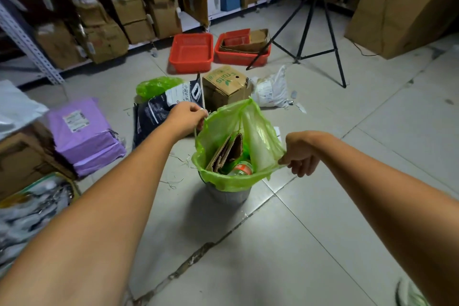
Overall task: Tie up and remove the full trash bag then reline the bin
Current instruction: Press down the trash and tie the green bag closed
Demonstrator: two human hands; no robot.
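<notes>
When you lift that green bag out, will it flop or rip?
Probably floppy: the green bag is thin, see-through film, sagging between the left hand and right hand. It might tear, since stiff cardboard pokes up inside. Likely light.

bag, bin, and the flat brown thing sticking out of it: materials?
Bag: thin green plastic film, translucent and glossy; it wrinkles and light passes through it. Bin: grey with a dull sheen and faint vertical ribs, probably plastic, could be metal. Brown piece: matte corrugated cardboard, layered edges showing.
</notes>
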